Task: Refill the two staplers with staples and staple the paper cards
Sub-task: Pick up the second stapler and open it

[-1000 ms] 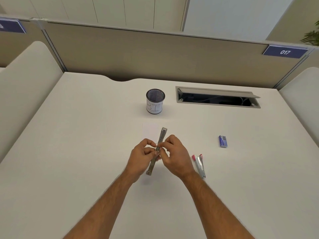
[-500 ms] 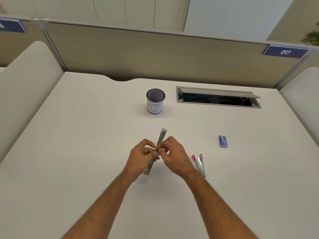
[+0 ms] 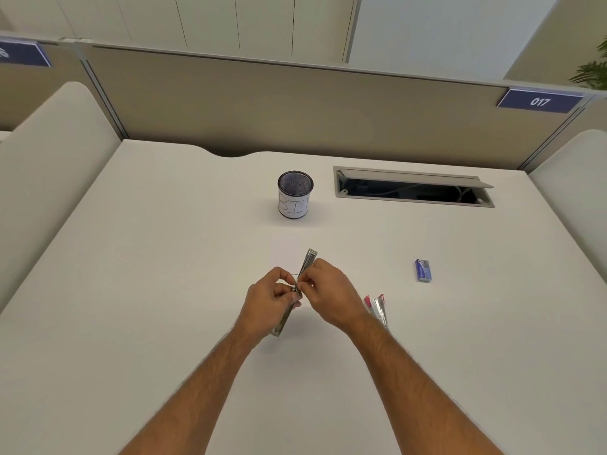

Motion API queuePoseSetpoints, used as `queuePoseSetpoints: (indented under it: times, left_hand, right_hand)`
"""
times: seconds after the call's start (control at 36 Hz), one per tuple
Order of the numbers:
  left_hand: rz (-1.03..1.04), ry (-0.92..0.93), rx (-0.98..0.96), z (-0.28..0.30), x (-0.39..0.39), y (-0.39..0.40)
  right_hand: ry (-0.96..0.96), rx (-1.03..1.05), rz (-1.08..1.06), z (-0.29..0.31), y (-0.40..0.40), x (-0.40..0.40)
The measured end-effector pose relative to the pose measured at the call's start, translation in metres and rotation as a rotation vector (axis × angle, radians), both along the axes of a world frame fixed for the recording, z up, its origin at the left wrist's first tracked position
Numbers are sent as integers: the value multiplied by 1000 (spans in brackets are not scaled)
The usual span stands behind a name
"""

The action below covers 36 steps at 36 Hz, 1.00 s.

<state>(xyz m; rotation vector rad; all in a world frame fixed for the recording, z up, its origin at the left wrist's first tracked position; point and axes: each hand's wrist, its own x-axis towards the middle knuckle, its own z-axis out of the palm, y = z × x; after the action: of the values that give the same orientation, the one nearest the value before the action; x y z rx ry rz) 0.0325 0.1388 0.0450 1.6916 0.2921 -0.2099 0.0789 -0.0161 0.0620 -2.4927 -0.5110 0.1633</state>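
At frame centre, left hand (image 3: 267, 302) and right hand (image 3: 328, 290) pinch the opened stapler (image 3: 293, 295) at its hinge, probably; its long axis runs lower-left to upper-right.

One head-worn camera looked forward and down from close above the desk (image 3: 131, 290), partition (image 3: 295, 106) at twelve o'clock.

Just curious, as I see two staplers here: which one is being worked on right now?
The plain silver stapler, opened out long and held above the desk by both hands. The other stapler, with pink ends, lies untouched on the desk to the right.
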Motion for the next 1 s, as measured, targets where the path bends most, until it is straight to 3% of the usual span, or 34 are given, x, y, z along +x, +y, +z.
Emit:
queuePoseSetpoints:
  times: [0.22,0.47,0.61,0.72,0.81,1.0]
  left_hand:
    - [9,25,-31,-3,-5,0]
    - [11,21,-54,-4,-2,-1]
    - [6,27,-64,-7,-3,-1]
    - [0,47,-64,-11,-5,-1]
    - [8,67,-44,-14,-8,-4]
    - [44,92,-18,-17,-17,-12]
  right_hand:
    - [-49,-27,56,-10,0,-10]
    - [4,162,-33,-13,-3,-13]
    - [96,347,-194,-14,-6,-13]
    - [367,682,-389,-17,-13,-9]
    - [465,840,-449,-22,-18,-7]
    - [491,782,-530,-25,-22,-7]
